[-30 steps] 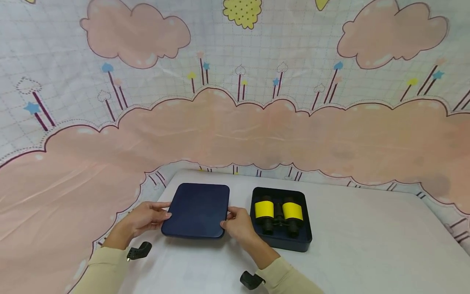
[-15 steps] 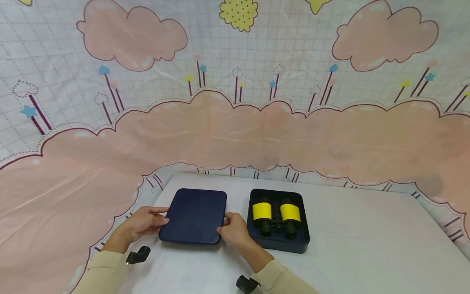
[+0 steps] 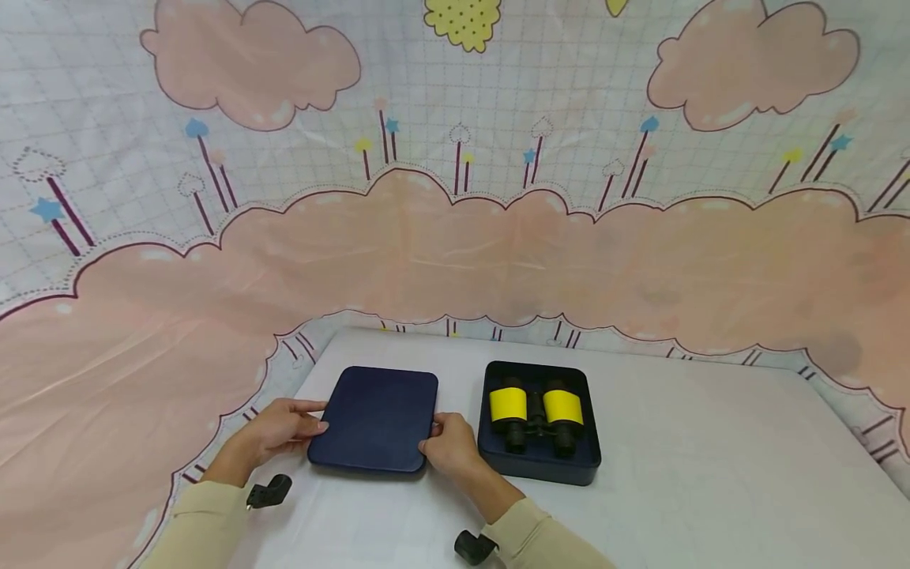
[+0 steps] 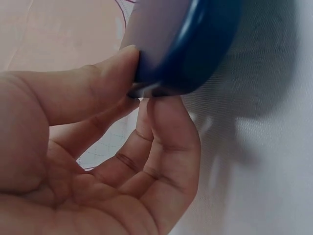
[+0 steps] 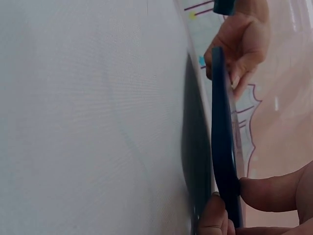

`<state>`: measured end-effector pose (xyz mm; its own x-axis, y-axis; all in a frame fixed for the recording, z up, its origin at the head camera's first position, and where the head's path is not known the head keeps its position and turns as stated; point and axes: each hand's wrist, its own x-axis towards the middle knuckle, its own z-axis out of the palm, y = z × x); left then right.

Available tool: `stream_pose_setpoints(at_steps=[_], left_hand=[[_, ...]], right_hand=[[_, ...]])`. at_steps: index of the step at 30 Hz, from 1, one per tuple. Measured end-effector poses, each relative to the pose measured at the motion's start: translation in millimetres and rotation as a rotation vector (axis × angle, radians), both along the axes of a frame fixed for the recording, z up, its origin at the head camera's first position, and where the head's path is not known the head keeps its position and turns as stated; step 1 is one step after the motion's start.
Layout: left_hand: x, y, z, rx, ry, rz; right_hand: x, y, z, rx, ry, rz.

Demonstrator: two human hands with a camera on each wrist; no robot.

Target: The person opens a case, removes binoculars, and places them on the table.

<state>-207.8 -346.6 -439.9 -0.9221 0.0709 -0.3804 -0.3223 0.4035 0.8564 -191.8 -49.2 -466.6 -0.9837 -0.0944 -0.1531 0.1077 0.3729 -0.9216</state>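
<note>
Lid (image 3: 373, 420) lies between both hands (image 3: 277, 431) (image 3: 453, 449), pinched at opposite edges, seemingly just above the tabletop (image 3: 697, 442).

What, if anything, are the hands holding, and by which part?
The dark blue lid: the left hand pinches its left edge, the right hand its right edge.

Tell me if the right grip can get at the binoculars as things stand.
Not right away, it seems: the right grip pinches the lid. Freed, it probably could: the binoculars lie uncovered in the open box close beside it.
</note>
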Motion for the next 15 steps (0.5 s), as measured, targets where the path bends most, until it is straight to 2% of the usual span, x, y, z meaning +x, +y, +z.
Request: stream_pose_setpoints(at_steps=[7, 15], left_hand=[[0.2, -0.8, -3.7, -0.019, -0.001, -0.005], [-3.6, -0.4, -5.3, -0.023, 0.001, -0.002]], right_hand=[[-0.3, -1.2, -1.6, 0.007, -0.009, 0.0], [-1.3, -0.8, -2.3, 0.032, 0.033, -0.004]])
